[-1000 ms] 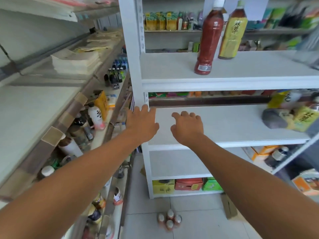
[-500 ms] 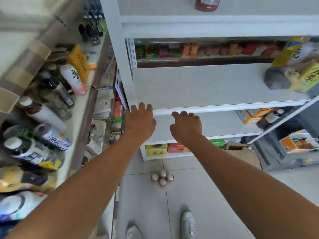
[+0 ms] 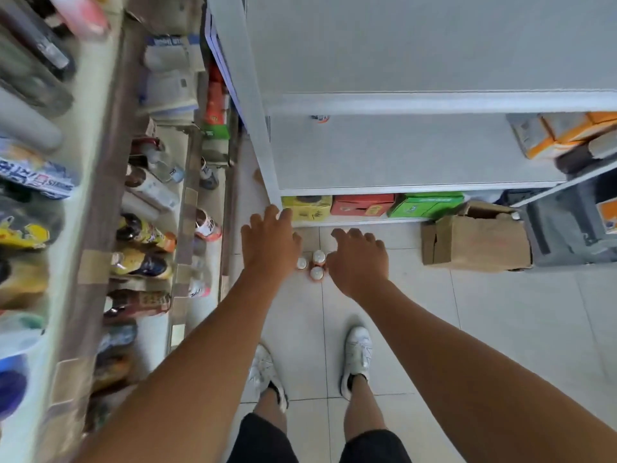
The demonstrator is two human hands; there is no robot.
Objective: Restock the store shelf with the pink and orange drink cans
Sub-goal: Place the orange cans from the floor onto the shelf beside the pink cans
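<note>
Fingers [image 3: 271, 212] of both hands loose, holding nothing. Left hand [image 3: 270, 247] and right hand [image 3: 360, 262] hover above cans [image 3: 317, 273] on floor [image 3: 500, 315].

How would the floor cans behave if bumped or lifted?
The cans stand upright in a tight cluster, so a knock may topple neighbours. Round bodies would probably roll on the smooth tiles. Small, so probably easy to grip.

Hands: left hand [image 3: 270, 243] and right hand [image 3: 359, 262], bare
Forearms: bare forearms [image 3: 207, 362]
Legwear: black fabric shorts [image 3: 263, 441]
Footwear: pair of white lace-up trainers [image 3: 357, 350]
Socks: dark low ankle socks [image 3: 350, 384]
</note>
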